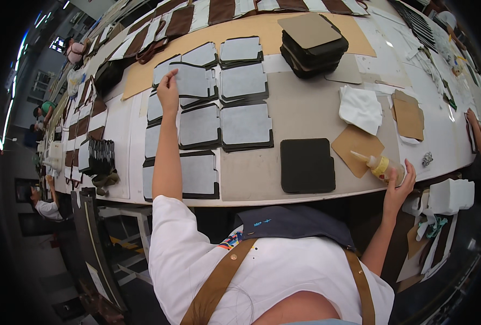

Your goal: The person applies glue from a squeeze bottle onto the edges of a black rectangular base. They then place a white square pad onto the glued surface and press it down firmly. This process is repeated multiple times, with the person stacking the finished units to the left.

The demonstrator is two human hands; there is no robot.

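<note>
Left hand point(168, 86) stretched far forward at 11 o'clock, fingers pinching edge of flat grey rectangular panel with dark border point(190, 80), top piece among rows of like panels on long pale worktop point(300, 108). Right hand point(398, 187) at 3 o'clock near worktop edge, closed around base of small yellow squeeze bottle with pointed nozzle point(378, 164), nozzle lying over tan card square point(354, 143). Black square pad point(306, 165) between hands. White folded cloth point(360, 108) at 2 o'clock. Dark stack topped by brown board point(312, 40) at 1 o'clock.

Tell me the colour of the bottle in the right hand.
Yellow bottle with a pale nozzle, seen in the head view.
</note>
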